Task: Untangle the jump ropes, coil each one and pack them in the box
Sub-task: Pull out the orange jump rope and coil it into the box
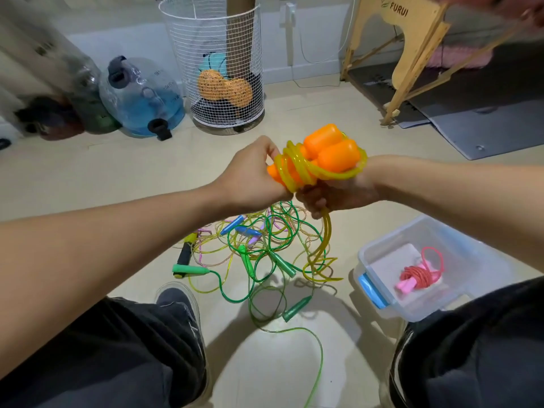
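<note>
Two hands meet at mid-frame over the floor. Leftmost, the left hand (250,175) curls tight round the orange handles (329,150), while the right hand (335,195) grips the yellow rope (297,169) wound about them. That tubing looks light, springy and slick, best pinched at the wraps. Below lies the tangled pile (259,248); rightward, the box (379,254) holds a coiled pink rope (418,276).

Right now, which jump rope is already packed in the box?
The pink rope, coiled inside the box. The orange rope is in both hands; the rest lie tangled on the floor.
</note>
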